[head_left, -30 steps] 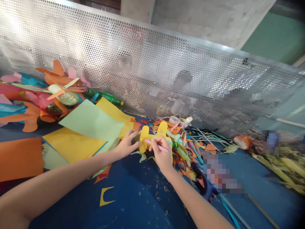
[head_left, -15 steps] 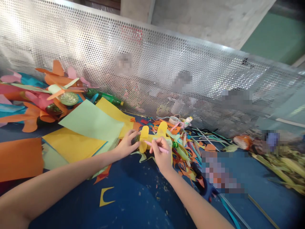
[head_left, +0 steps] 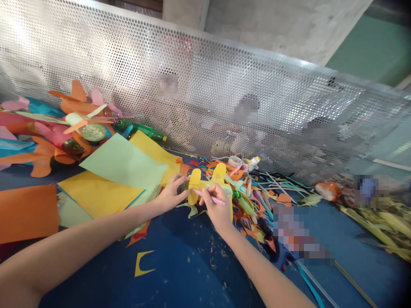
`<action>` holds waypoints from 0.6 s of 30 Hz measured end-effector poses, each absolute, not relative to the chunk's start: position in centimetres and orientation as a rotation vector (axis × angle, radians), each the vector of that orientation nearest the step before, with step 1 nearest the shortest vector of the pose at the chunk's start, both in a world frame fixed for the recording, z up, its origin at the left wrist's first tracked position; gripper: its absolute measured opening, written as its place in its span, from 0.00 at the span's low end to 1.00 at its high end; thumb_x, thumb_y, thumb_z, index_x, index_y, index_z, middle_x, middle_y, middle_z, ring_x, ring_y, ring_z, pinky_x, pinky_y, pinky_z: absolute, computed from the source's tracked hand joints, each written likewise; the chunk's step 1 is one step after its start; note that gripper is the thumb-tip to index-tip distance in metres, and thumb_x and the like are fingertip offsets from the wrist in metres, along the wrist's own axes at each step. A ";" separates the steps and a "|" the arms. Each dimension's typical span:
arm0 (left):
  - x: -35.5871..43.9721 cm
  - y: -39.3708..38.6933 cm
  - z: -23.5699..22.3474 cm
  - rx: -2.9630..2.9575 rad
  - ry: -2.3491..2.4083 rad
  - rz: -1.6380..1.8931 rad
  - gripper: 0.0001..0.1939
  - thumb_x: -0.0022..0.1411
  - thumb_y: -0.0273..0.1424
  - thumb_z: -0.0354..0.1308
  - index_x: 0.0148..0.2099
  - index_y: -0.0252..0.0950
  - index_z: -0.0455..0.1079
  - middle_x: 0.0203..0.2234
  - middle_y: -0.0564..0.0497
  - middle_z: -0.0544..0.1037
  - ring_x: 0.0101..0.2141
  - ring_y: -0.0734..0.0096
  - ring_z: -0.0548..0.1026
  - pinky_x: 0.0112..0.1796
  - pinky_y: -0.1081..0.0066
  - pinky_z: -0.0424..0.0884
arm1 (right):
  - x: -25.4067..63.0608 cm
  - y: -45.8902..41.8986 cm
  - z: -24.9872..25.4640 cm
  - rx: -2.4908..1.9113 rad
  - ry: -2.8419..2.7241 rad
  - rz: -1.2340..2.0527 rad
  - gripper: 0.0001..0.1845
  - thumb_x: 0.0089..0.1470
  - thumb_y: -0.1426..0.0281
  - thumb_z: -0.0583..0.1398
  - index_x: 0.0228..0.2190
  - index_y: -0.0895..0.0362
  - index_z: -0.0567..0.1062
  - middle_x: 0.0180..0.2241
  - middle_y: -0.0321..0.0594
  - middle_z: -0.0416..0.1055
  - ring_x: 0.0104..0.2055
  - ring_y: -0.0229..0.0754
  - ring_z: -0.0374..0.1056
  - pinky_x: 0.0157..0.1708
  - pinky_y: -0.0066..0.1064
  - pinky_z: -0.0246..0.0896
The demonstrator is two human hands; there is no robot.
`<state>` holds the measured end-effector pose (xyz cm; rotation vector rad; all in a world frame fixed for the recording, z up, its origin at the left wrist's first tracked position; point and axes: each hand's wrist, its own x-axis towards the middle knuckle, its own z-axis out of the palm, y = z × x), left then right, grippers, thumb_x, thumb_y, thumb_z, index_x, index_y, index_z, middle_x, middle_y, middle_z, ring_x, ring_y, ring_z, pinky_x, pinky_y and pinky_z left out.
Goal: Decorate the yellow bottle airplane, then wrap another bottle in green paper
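A small green bottle dressed with yellow paper cut-outs [head_left: 205,182] lies on the blue table [head_left: 180,273] near the middle. My left hand [head_left: 171,196] grips its left end, fingers curled round it. My right hand [head_left: 216,209] is closed on a thin pink pen [head_left: 210,197], whose tip rests against the yellow paper. Both forearms reach in from the bottom edge.
Sheets of green [head_left: 123,164], yellow [head_left: 96,194] and orange paper [head_left: 27,211] lie to the left. Finished paper craft pieces [head_left: 77,124] and a green bottle [head_left: 147,131] sit at the back left. Coloured paper scraps [head_left: 257,192] litter the right. A perforated metal screen [head_left: 224,85] closes the table's far side.
My right hand and the pink pen have shifted slightly left along the yellow paper. My left hand keeps its hold.
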<state>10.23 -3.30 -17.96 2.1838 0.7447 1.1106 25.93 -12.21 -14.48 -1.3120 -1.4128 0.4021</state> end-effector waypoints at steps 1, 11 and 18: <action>10.2 -3.3 -18.0 2.183 0.744 1.111 0.15 0.60 0.34 0.52 0.50 0.39 0.64 0.46 0.46 0.65 0.50 0.63 0.66 0.52 0.62 0.63 | 25.9 -12.2 -14.5 -1.312 -1.411 0.407 0.15 0.57 0.63 0.57 0.22 0.53 0.61 0.16 0.30 0.69 0.21 0.37 0.68 0.27 0.27 0.63; 10.2 -3.3 -18.0 2.187 0.728 1.116 0.15 0.61 0.33 0.51 0.50 0.40 0.64 0.46 0.46 0.66 0.50 0.62 0.66 0.53 0.60 0.63 | 25.9 -12.2 -14.3 -1.326 -1.417 0.386 0.15 0.57 0.65 0.56 0.21 0.53 0.61 0.15 0.30 0.68 0.20 0.37 0.68 0.27 0.27 0.63; 10.2 -3.2 -18.0 2.192 0.730 1.115 0.14 0.61 0.34 0.52 0.50 0.40 0.64 0.46 0.47 0.66 0.50 0.62 0.67 0.53 0.61 0.64 | 25.9 -12.2 -14.2 -1.356 -1.401 0.368 0.15 0.56 0.67 0.57 0.20 0.53 0.61 0.15 0.30 0.68 0.19 0.36 0.66 0.27 0.26 0.62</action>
